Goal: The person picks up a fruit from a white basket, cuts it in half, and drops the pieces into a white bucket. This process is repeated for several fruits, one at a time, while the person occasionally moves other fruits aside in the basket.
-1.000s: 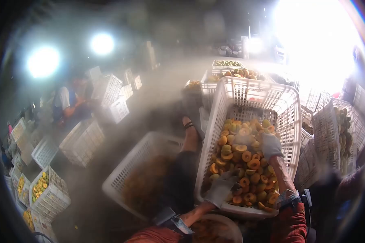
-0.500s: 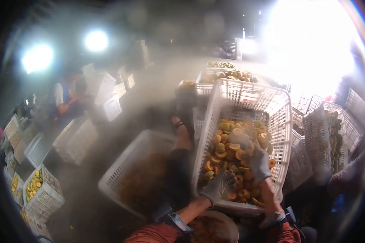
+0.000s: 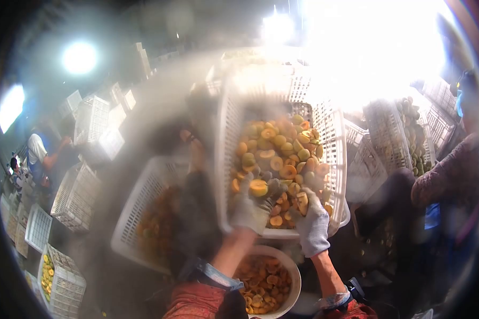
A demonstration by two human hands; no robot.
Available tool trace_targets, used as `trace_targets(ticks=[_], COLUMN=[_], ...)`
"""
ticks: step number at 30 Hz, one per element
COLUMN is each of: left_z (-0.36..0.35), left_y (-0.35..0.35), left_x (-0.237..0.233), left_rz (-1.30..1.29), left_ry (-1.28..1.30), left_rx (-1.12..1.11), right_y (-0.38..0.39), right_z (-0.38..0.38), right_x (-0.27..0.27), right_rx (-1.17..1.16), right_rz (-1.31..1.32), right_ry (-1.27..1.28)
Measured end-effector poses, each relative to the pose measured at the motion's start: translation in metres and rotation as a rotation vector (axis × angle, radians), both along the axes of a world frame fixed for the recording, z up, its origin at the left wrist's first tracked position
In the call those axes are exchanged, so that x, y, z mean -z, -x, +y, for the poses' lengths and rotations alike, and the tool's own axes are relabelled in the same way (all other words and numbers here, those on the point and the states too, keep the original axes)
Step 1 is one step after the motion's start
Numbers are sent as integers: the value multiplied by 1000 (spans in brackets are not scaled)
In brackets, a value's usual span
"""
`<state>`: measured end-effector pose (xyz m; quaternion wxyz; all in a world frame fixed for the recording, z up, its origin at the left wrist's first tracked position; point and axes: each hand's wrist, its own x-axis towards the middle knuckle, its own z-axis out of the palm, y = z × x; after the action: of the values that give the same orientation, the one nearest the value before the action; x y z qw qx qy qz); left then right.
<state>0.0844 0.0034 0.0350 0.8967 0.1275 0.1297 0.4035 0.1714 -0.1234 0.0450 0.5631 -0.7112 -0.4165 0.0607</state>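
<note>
Both of my gloved hands are over the front end of a white plastic crate (image 3: 336,143) of halved orange-and-green fruits (image 3: 274,143) resembling apricots or peaches. A cut fruit half (image 3: 258,187) is held in my left hand (image 3: 252,211), its orange face turned up. My right hand (image 3: 313,223) grips another fruit half (image 3: 302,202) between thumb and fingers, close to the crate's right front corner. Below the crate, nearer my body, is a round white tub (image 3: 296,282) with orange fruit pieces in it.
At the left a second white crate (image 3: 127,226) stands on the floor with blurred orange contents. Stacked crates (image 3: 391,135) and a seated person's arm (image 3: 447,170) are at the right. Farther left are more crates (image 3: 69,282) and another person (image 3: 37,151). Glare washes out the upper right.
The view has swung right, so the crate appears farther left. My right hand has drawn back toward the crate's front; both hands now visibly hold fruit halves.
</note>
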Motion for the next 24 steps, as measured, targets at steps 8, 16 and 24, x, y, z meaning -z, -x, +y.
trace_targets(ticks=[8, 16, 24], left_z=[-21, -29, -28], left_y=[1, 3, -4], left_x=[-25, -29, -12], left_rz=[336, 510, 668], left_ry=[-165, -513, -699], left_rx=[-5, -161, -247], right_y=[19, 33, 26], right_z=[-12, 10, 3], right_x=[24, 25, 23], right_rx=[-75, -12, -32], right_rz=[-204, -123, -205], right_ry=[82, 59, 78])
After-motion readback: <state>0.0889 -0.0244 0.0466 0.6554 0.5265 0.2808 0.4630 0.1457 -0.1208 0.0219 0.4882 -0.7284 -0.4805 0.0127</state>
